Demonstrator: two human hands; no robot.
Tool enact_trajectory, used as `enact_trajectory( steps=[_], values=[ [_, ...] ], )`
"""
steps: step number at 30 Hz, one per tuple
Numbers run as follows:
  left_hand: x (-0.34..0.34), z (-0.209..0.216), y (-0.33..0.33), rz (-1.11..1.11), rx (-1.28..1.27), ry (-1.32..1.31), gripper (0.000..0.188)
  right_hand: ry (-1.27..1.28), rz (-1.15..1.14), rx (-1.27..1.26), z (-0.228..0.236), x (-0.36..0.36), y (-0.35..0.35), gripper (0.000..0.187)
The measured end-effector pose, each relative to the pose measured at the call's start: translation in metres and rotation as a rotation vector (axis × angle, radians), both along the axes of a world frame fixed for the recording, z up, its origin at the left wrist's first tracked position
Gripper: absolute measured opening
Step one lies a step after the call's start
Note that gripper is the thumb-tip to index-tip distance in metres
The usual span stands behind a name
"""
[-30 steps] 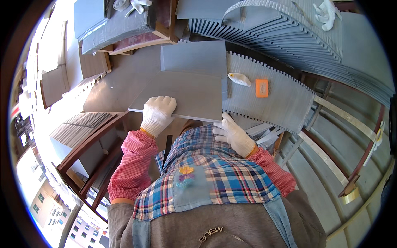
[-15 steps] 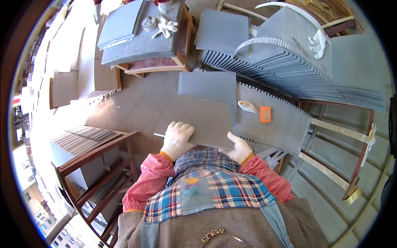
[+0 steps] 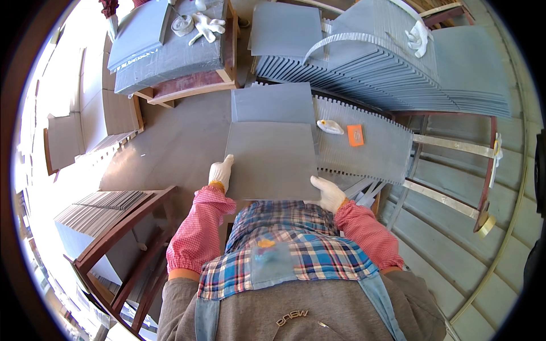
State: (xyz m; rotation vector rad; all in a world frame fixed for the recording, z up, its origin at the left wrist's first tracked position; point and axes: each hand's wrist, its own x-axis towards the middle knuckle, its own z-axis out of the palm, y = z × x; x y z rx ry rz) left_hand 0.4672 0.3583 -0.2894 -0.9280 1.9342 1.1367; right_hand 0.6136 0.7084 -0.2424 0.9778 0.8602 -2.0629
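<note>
A flat grey square panel lies in front of me, close to my apron. My left hand, in a white knitted glove, grips its left edge with the thumb on top and the fingers hidden below. At the near right corner my right hand, gloved alike, holds the panel, thumb up along the edge. Beyond and partly beneath it is a bluish-grey panel. To the right, a notched grey sheet carries an orange packet and a small white object with a yellowish tip.
A wrapped stack of panels with a white glove stands far left, another person's sleeve beside it. Many grey sheets are piled far right. Wooden racks border the near left; a metal frame is at right.
The grey panel has turned square to me. My left hand has gone from lying on top of it to gripping its left edge. My right hand has closed on the right corner.
</note>
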Motion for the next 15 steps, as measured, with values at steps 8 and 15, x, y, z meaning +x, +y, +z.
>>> enact_trajectory(
  steps=[8, 15],
  values=[
    [0.025, -0.033, 0.022, 0.154, -0.156, 0.256, 0.057, 0.019, 0.297, 0.318, -0.025, -0.03, 0.02, 0.054],
    [-0.027, -0.073, 0.06, 0.315, -0.076, 0.425, 0.046, -0.013, 0.483, 0.578, -0.061, -0.117, 0.046, 0.077]
  ],
)
